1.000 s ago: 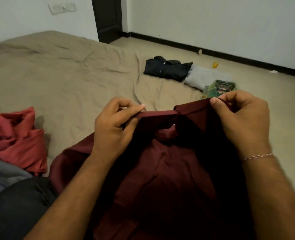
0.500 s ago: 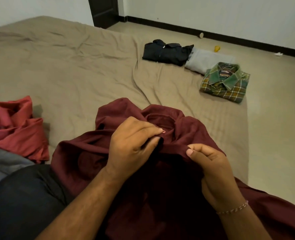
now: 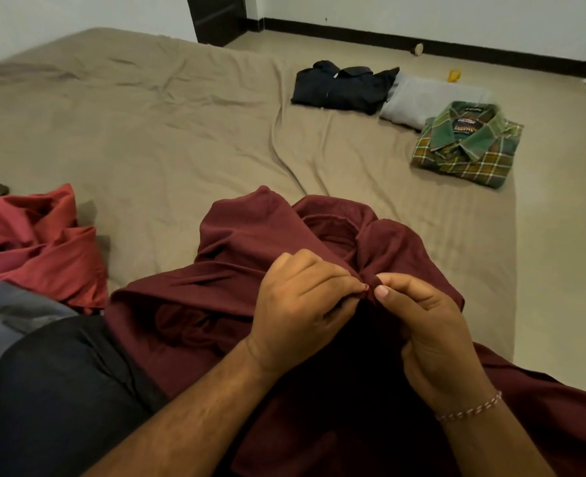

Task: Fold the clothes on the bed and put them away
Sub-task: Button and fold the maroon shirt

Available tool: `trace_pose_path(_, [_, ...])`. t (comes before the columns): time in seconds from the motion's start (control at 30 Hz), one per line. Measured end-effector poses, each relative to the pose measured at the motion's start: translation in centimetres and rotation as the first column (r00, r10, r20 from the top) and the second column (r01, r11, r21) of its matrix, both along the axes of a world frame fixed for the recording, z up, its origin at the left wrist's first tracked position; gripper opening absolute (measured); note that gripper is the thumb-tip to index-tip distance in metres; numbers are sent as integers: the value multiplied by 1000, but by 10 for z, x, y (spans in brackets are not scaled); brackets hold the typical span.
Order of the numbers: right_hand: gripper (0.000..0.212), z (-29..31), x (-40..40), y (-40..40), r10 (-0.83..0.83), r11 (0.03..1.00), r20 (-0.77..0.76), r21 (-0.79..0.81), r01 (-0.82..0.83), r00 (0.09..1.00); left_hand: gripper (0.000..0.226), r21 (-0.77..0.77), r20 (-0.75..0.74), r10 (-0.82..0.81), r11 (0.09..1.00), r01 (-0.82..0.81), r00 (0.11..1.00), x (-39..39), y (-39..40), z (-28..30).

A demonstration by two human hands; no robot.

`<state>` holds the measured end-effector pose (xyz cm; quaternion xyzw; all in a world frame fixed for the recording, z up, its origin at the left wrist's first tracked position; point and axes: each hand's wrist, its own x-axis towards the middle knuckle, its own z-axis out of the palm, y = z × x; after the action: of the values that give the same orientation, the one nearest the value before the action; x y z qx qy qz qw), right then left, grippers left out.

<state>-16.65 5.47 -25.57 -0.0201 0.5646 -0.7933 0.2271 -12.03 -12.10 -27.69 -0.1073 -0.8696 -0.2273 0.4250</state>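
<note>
Both the left hand (image 3: 305,304) and right hand (image 3: 432,325) pinched the maroon shirt (image 3: 250,242) at its front, fingertips together, nearer than before. A red garment (image 3: 37,246) lay left; folded black shirt (image 3: 343,87), grey cloth (image 3: 422,101) and plaid shirt (image 3: 470,146) sat farther on the bed (image 3: 147,132).

A wide bed (image 3: 167,139) covered with a creased tan sheet (image 3: 216,108) fills most of the view. Beyond the bed's far edge stands a dark door (image 3: 217,17) set in a pale wall (image 3: 61,18). To the right of the bed lies a beige floor (image 3: 560,208), bordered by a dark skirting board (image 3: 456,48) at the foot of a white wall (image 3: 456,15). The light is dim and even. 1 small yellow object (image 3: 454,75) lies on the floor beyond the bed's far right corner.
</note>
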Motion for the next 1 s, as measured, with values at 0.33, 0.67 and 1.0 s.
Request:
trace_pose_path(0.33, [23, -6, -9, 1, 33, 987, -189, 160, -3, 981, 4, -43, 20, 0, 999, 1, 1000, -2, -3, -10])
trace_pose_path(0.67, [22, -15, -19, 5, 210, 943, -425, 325, -68, 880, 13, 80, 91, -60, 995, 53, 994, -7, -4, -21])
trace_pose_path(1.0, [21, -23, -26, 7, 263, 932, -488, 350, -90, 832, 22, 242, 245, -166, 964, 106, 955, -7, -6, -10])
